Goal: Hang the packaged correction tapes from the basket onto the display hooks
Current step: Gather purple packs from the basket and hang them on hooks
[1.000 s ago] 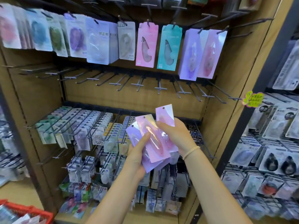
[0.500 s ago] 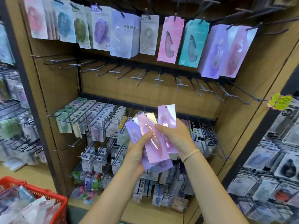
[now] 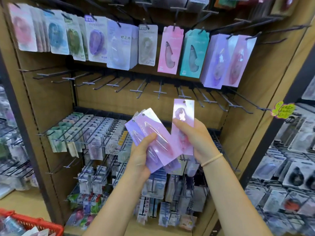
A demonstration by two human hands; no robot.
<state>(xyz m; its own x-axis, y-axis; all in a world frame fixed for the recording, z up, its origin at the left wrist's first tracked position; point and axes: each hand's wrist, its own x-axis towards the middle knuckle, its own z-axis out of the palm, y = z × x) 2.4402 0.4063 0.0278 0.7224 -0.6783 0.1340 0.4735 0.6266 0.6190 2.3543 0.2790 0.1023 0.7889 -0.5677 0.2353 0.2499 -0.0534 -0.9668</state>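
Note:
My left hand [image 3: 141, 157] grips a fanned stack of pink and purple correction tape packs [image 3: 153, 135], thumb across the front. My right hand [image 3: 196, 138] pinches a single pink pack [image 3: 183, 114], held upright and apart from the stack, its punched hole at the top. Both hands are chest-high before the wooden display. A row of bare black hooks [image 3: 160, 91] runs across the board just above the packs. Matching purple and pink packs [image 3: 228, 60] hang on the upper row at the right. The red basket [image 3: 34, 223] shows at the bottom left corner.
The upper row holds several hanging packs [image 3: 119, 46] in pink, blue, green and teal. Small packaged goods [image 3: 92, 133] crowd the hooks below my hands. A yellow-green tag [image 3: 283, 109] sticks out at the right panel edge. More racks [image 3: 289, 167] stand to the right.
My right hand has pulled one pink pack out of the stack and off to the right. The view has swung slightly, bringing the basket into the corner.

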